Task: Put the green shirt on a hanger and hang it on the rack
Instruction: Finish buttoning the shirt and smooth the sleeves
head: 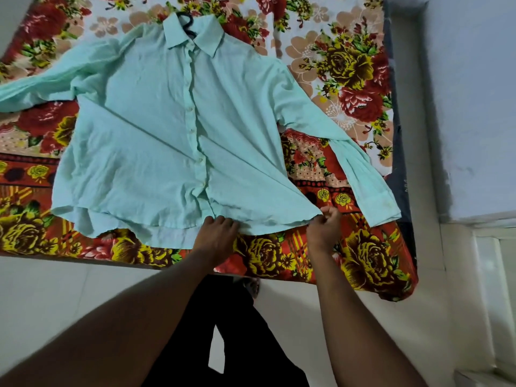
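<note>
On the bed point(349, 79), find the shirt point(156, 135) spread flat, front up, buttoned, collar far, hem near. Treat as light, soft and limp: expect sagging and creasing wherever unsupported, with little stiffness beyond collar and cuffs.

At far left, note one sleeve point(33, 90) trailing out past the frame edge. Gather before lifting, or expect drag across the bed.

At the collar, note the dark hook of the hanger point(186, 23) poking out. Judge the hanger to be inside the shoulders, though hidden under cloth. Take hold at that hook for the lift, not at the hem. Avoid lifting by cloth alone, to keep the shirt from sliding off.

At the near hem, see the left hand point(216, 233), fingers curled over the edge below the button line, gripping it. Just right of it, see the right hand point(325, 227) pinching the hem corner between thumb and fingers.

Further right, note the other sleeve point(363, 174) running down toward the bed corner, cuff near the edge. Beyond it, mind the wall point(460, 107) close alongside the bed.

Look elsewhere for the rack: not in view, direction impossible to tell.
</note>
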